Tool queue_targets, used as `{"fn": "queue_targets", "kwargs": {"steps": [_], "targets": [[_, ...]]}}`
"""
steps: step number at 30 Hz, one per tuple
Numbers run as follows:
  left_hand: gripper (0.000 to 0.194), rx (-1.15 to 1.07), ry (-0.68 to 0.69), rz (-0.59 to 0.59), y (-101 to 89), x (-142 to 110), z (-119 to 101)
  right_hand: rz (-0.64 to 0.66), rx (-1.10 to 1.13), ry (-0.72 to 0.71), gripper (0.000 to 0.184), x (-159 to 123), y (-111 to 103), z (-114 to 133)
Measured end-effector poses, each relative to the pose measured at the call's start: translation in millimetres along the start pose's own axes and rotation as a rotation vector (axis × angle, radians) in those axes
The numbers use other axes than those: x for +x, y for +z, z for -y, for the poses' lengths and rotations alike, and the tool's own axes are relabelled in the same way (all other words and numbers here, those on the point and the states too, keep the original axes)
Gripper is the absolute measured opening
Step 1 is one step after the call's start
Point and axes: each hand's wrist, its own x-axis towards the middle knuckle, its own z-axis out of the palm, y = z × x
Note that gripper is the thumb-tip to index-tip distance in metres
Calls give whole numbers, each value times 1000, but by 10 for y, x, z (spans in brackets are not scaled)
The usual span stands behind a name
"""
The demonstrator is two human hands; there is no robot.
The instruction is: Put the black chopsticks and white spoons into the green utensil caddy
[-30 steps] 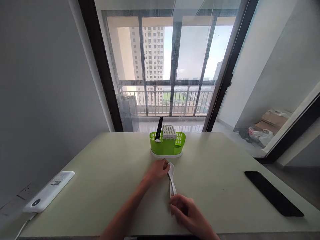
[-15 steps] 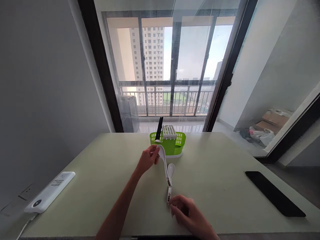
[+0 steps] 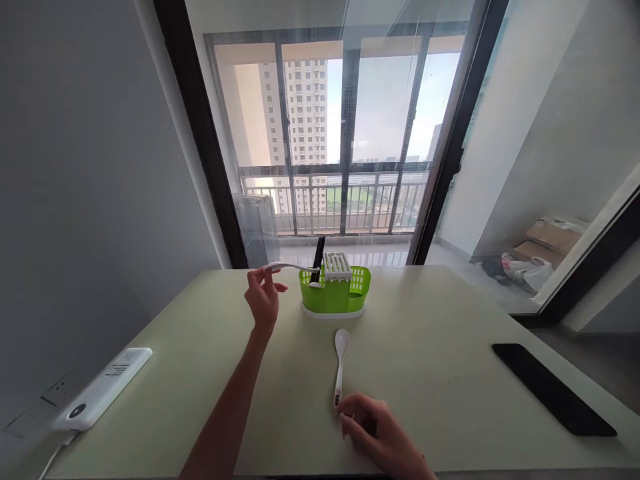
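The right hand [image 3: 377, 430] curls at the handle end of one white spoon [image 3: 342, 343] lying on the bench [image 3: 425, 373]; whether its grip is closed, I cannot tell. Beyond, the left hand [image 3: 262, 300] pinches a second spoon [image 3: 295, 266] near one green basket [image 3: 327, 302].

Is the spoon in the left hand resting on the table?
No, the left hand holds that spoon raised above the table.
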Motion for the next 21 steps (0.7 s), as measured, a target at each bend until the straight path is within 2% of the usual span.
{"fn": "queue_targets", "kwargs": {"steps": [4, 9, 15, 21], "targets": [[28, 158, 89, 134, 65, -29, 187, 0, -10, 13, 47, -1, -2, 7], [32, 335, 131, 222, 92, -110, 324, 0, -40, -23, 44, 0, -8, 19], [32, 468, 144, 312, 165, -236, 369, -1, -4, -14, 44, 5, -3, 18], [24, 464, 129, 366, 196, -315, 326, -7, -16, -12, 44, -2, 3, -2]]}}
